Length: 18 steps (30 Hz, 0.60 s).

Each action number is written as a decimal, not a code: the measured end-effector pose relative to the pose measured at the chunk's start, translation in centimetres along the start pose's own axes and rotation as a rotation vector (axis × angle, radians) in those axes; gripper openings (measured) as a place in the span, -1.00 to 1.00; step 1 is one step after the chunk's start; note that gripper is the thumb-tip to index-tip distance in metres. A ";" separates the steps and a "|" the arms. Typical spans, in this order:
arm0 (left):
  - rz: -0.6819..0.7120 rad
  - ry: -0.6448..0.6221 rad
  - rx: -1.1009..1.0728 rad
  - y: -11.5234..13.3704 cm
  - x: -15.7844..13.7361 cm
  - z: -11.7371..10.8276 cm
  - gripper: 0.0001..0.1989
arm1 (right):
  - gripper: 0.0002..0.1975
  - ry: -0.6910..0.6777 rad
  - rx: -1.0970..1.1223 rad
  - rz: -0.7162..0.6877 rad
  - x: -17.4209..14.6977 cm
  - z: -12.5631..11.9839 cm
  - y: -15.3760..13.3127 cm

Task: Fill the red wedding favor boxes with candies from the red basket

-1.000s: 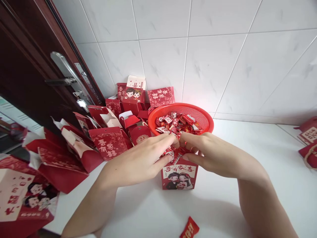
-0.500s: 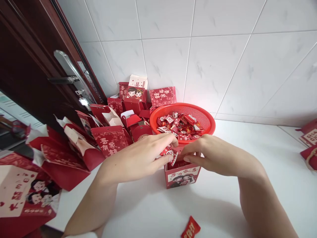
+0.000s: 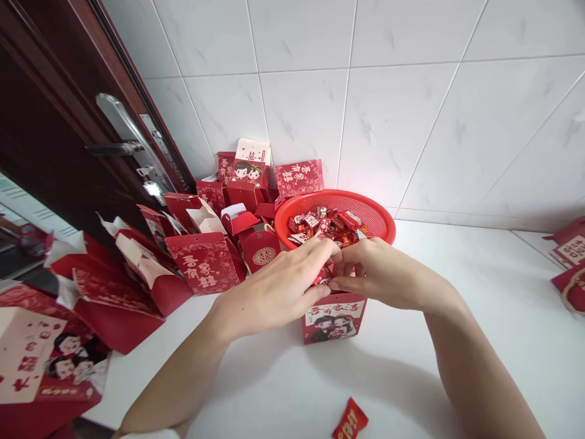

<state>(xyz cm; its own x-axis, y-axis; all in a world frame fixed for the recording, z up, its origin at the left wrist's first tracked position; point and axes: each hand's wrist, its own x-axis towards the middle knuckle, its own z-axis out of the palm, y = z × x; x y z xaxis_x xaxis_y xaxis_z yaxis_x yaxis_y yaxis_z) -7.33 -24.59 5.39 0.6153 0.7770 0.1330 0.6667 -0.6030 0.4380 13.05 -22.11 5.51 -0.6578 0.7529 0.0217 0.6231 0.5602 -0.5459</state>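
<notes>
My left hand [image 3: 278, 283] is closed around a red wrapped candy [image 3: 323, 276], mostly covered by the fingers. From the other side my right hand [image 3: 384, 271] meets it, thumb and curled fingers pinched at the candy's edge. Both hands are just above a red gift box [image 3: 333, 323] with a cartoon couple on its front, which stands upright with its top hidden by them. Right behind is a red plastic basket [image 3: 381, 210] holding many wrapped candies [image 3: 326, 225]. A lone red candy packet [image 3: 350, 419] lies on the white table near me.
Several red gift boxes and bags [image 3: 205, 262] crowd the left side, reaching the table's edge. Another red box [image 3: 569, 286] is at the far right. A tiled wall [image 3: 311, 122] bounds the back, and a dark door [image 3: 50, 91] with a metal handle stands left.
My hands have come together over the box; my left hand has shifted right with the candy, and my right hand's fingertips now touch it. The box stays in place.
</notes>
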 end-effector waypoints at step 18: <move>0.280 -0.292 0.182 3.1 -3.3 0.4 -0.90 | -0.88 -0.011 -0.115 0.061 -0.1 0.1 0.0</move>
<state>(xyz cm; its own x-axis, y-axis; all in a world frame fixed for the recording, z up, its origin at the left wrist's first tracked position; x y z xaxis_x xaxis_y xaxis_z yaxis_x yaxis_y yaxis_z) -7.11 -29.08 5.94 0.8582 0.5115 -0.0436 0.5047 -0.8253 0.2533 13.02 -22.24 5.43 -0.6216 0.7831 -0.0178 0.7057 0.5500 -0.4467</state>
